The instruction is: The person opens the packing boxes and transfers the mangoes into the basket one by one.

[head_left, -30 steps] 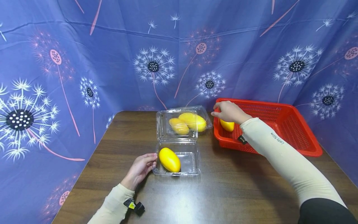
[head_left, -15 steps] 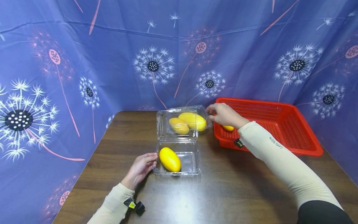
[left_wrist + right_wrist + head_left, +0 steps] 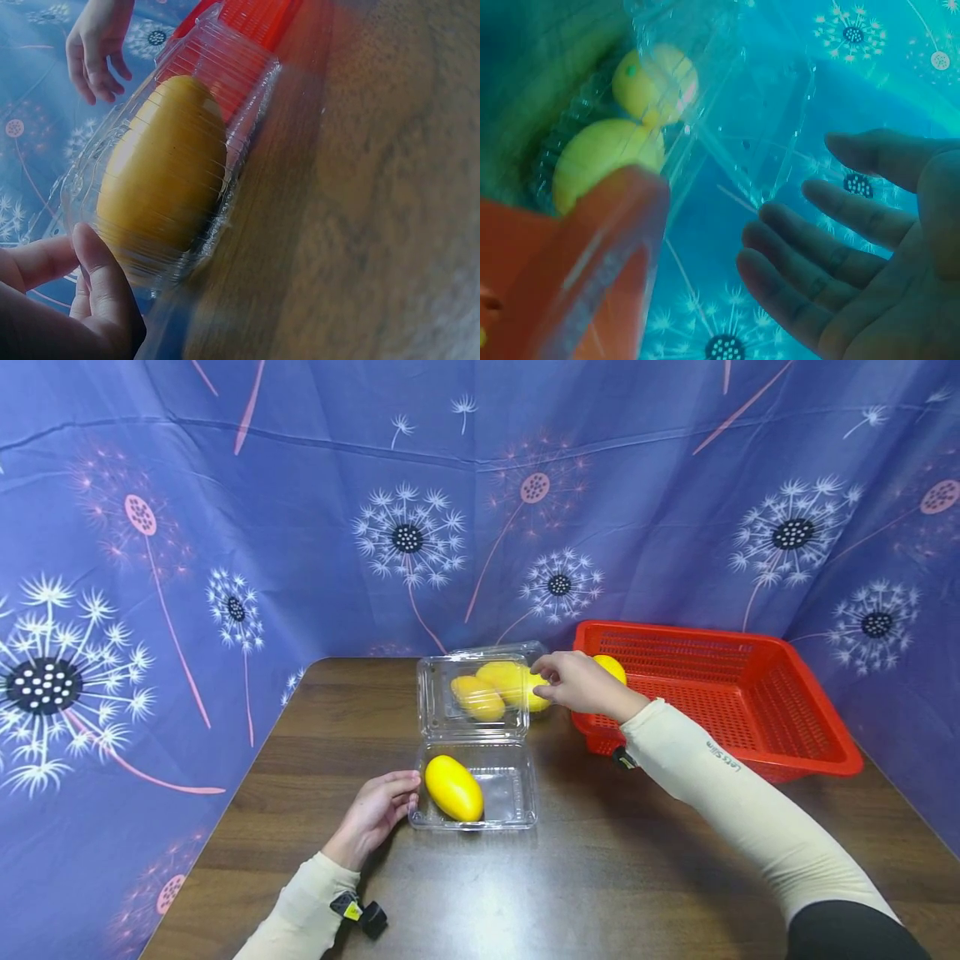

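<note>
The left hand (image 3: 381, 814) pinches the side of the near box (image 3: 517, 789). One yellow fruit (image 3: 454, 788) lies in its left half, with room beside it. The lid (image 3: 438, 710) stands up behind. The right hand (image 3: 581, 681) is loose and holds nothing. It has moved left, from the basket's corner to over the far box (image 3: 534, 648), so no fruit is being carried now. Its wrist view is murky, so I can't tell if it touches that box. Two fruits (image 3: 477, 698) sit inside there. In the red basket (image 3: 697, 631), the basket fruit (image 3: 611, 668) now peeks out above the right wrist.
</note>
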A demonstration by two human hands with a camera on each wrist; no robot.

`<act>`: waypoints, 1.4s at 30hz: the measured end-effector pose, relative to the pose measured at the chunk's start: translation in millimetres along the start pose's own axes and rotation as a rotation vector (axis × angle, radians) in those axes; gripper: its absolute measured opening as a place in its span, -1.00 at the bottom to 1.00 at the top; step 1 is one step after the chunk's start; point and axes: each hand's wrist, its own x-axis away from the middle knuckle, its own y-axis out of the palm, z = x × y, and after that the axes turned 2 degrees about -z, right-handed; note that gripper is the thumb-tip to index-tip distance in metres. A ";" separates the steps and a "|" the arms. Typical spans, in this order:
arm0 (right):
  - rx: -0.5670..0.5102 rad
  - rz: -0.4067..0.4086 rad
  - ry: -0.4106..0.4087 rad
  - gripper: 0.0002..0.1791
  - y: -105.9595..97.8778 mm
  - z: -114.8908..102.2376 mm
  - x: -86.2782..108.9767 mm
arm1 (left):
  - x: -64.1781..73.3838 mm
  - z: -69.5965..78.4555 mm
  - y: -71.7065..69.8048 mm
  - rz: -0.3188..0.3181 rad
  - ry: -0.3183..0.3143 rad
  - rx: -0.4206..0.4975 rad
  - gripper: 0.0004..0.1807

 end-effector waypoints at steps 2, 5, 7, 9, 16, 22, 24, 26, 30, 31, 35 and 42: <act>0.005 0.000 -0.003 -0.59 3.8 -3.1 0.6 | 0.4 -0.4 -0.1 0.001 -0.004 0.001 -0.91; 0.014 -0.005 -0.021 -0.60 9.4 -8.2 1.6 | 1.1 -1.0 -0.1 0.002 -0.008 0.001 -0.90; 0.014 -0.013 -0.034 -0.60 13.0 -11.1 1.8 | 1.6 -1.0 0.0 0.002 -0.008 -0.002 -0.90; 0.008 -0.022 -0.047 -0.60 16.0 -14.2 2.1 | 1.7 -0.7 0.1 0.000 -0.005 -0.005 -0.91; -0.035 -0.050 -0.085 -0.63 29.6 -22.5 1.4 | 1.8 1.1 0.7 0.001 -0.004 -0.009 -0.93; -0.059 -0.057 -0.115 -0.65 40.4 -28.7 2.4 | 1.5 0.3 1.2 0.003 -0.005 -0.018 -0.92; -0.068 -0.062 -0.121 -0.66 43.0 -30.8 2.4 | 1.4 0.1 1.4 0.005 -0.004 -0.018 -0.92; -0.077 -0.071 -0.115 -0.66 45.9 -32.4 1.9 | 1.3 -0.1 1.4 0.004 -0.006 -0.019 -0.92; -0.084 -0.085 -0.119 -0.65 52.3 -35.3 1.2 | 1.1 0.1 1.7 0.012 -0.009 -0.015 -0.91; -0.088 -0.089 -0.121 -0.65 54.0 -36.1 1.3 | 1.1 0.3 1.9 0.013 -0.010 -0.014 -0.91; -0.086 -0.092 -0.137 -0.65 61.0 -39.2 1.6 | 1.1 1.2 2.3 0.017 -0.010 -0.010 -0.92; -0.071 -0.086 -0.162 -0.66 74.8 -44.3 2.3 | 0.7 0.9 2.1 0.016 -0.011 -0.004 -0.92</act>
